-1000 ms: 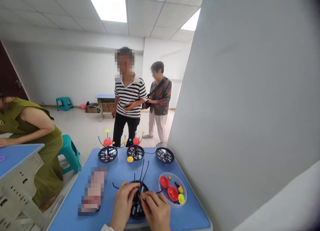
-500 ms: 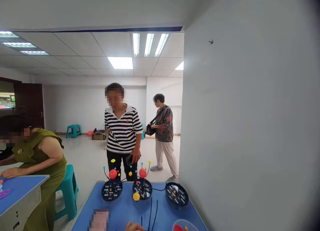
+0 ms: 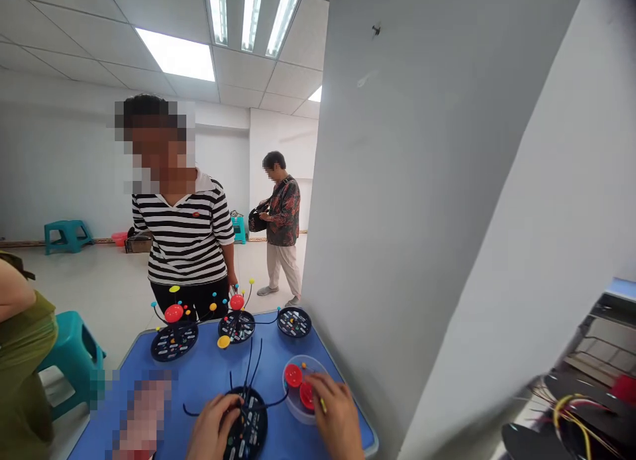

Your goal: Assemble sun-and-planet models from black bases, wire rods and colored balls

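My left hand (image 3: pixel 216 423) is closed on the edge of a round black base (image 3: pixel 248 433) with printed labels, its fingers at the hub. Several thin black rods (image 3: pixel 256 364) rise and spread from this base. My right hand (image 3: pixel 340 413) reaches into a clear plastic bowl (image 3: pixel 318 362) with fingertips drawn together. A small yellow piece (image 3: pixel 322 405) shows at those fingertips. Beside them in the bowl lie a red half-ball (image 3: pixel 293 376), a second red half-ball (image 3: pixel 307 396) partly under the fingers, and a small orange ball (image 3: pixel 304 365).
Toward the back of the blue table (image 3: pixel 199 374) stand two planet models (image 3: pixel 173 344) (image 3: pixel 236 327) with coloured balls on rods, and a black disc (image 3: pixel 294 321). A person in stripes (image 3: pixel 186 248) stands behind. A grey wall (image 3: pixel 397 181) borders the right side. Teal stools (image 3: pixel 72 354) stand left.
My view has turned right and down. Both hands, the black base and the whole bowl now show; before, only part of one hand and the bowl's edge did.
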Available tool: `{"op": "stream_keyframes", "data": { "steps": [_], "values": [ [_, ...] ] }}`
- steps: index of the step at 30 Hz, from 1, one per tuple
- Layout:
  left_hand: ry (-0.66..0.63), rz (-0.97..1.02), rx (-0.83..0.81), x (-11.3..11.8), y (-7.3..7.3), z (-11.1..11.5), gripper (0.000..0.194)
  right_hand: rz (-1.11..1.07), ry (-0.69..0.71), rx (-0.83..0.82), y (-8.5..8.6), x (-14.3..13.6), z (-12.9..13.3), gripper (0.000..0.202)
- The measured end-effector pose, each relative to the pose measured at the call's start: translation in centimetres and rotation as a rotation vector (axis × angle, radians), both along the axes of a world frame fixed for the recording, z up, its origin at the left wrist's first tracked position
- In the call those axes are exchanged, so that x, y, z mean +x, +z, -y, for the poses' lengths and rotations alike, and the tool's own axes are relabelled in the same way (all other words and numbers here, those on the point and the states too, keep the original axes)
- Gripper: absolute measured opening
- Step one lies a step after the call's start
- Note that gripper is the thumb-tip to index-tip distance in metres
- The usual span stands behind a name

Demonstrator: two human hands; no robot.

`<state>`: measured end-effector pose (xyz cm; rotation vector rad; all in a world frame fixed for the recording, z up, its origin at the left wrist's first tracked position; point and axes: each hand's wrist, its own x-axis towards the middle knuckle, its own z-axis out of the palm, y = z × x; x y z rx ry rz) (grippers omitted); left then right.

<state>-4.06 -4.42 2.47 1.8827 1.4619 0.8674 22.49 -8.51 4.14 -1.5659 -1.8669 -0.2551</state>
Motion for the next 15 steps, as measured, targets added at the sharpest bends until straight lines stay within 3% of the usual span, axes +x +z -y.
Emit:
{"op": "stream_keyframes", "data": {
  "steps": [3, 6, 10, 15],
  "values": [
    [0.008, 0.023, -0.013, 0.6, -1.0, 0.2, 0.032, 0.087, -0.195, -0.258, 3.0, 2.6, -1.9, 0.029],
    [0.053, 0.057, 0.018, 1.2, -1.9, 0.5, 0.033, 0.156, -0.203, -0.416, 4.2, 2.9, -3.7, 0.021],
    [0.101, 0.135, 0.045, 1.7, -2.5, 1.3, 0.038, 0.162, -0.148, -0.461, 3.6, 2.2, -5.1, 0.014],
    [0.398, 0.141, 0.272, 3.2, -3.8, 4.0, 0.047, 0.095, -0.088, -0.497, 2.5, 2.2, -5.4, 0.014]
  ]
}}
